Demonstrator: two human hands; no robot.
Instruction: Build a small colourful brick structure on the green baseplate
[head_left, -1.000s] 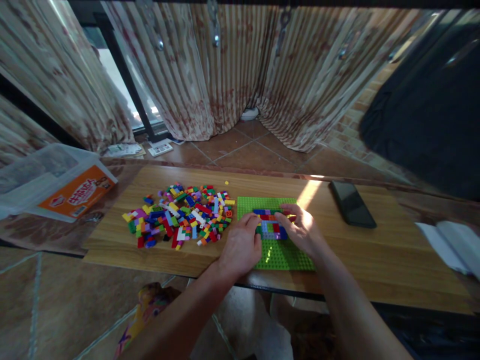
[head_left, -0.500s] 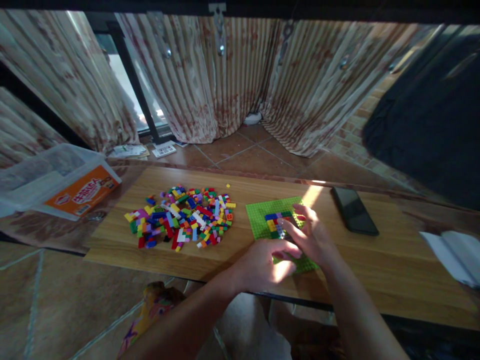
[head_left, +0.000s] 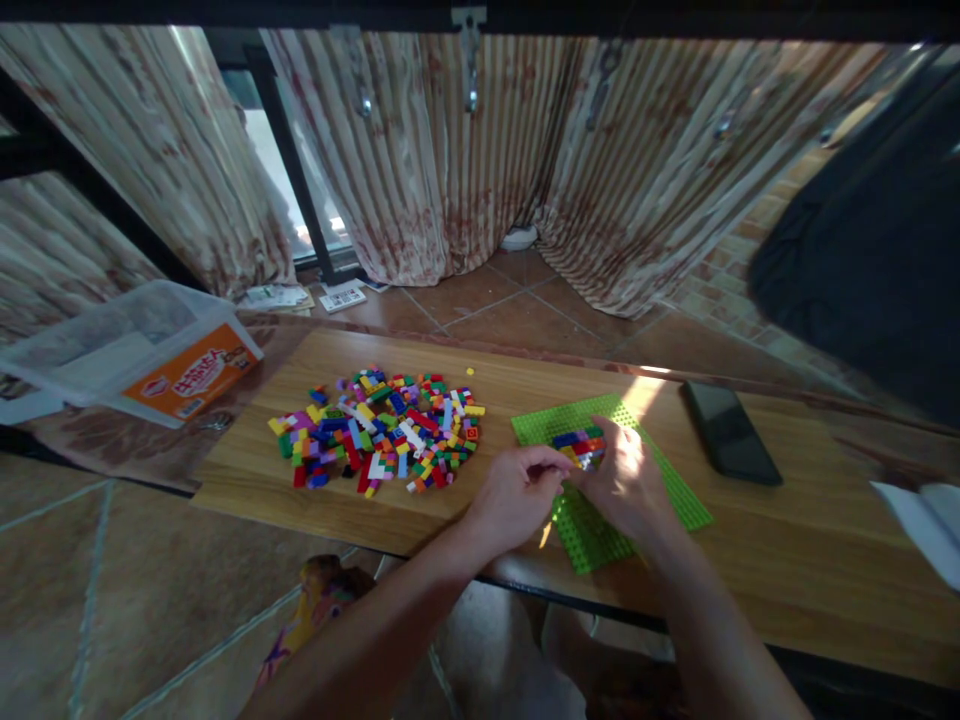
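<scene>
- Far L: clear plastic bin (head_left: 82, 355) w/ orange label (head_left: 196, 375), off L end of wood tabletop (head_left: 757, 560); small metallic item (head_left: 217, 421) beside it, too small to ID.
- Rear L: papers (head_left: 274, 298) and printed card (head_left: 343, 298) below striped curtains (head_left: 420, 170).
- L half of tabletop: loose brick pile (head_left: 390, 430), mixed colours, spread wide, apart from baseplate. One yellow brick (head_left: 470, 371) lies separate, behind pile's R side.
- Ctr: L hand (head_left: 517, 495) at near-L corner of brick block; fingers curled, thumb and index tips close tog. Can't tell if anything is pinched between.
- Ctr-R: brick block (head_left: 579, 440), multicolour, over green baseplate (head_left: 600, 545), between both hands. Can't tell if seated on studs. Baseplate sits askew to table edge.
- R hand (head_left: 630, 480) on block's R side, fingers bent, part-open round it; firmness of hold can't be told. Hand obstructs view of block's R part and mid baseplate.
- R: dark phone (head_left: 731, 432), flat, just beside baseplate, not touching.
- Far R: white paper (head_left: 919, 530) near tabletop end; large dark item (head_left: 870, 240) behind, unidentified.
</scene>
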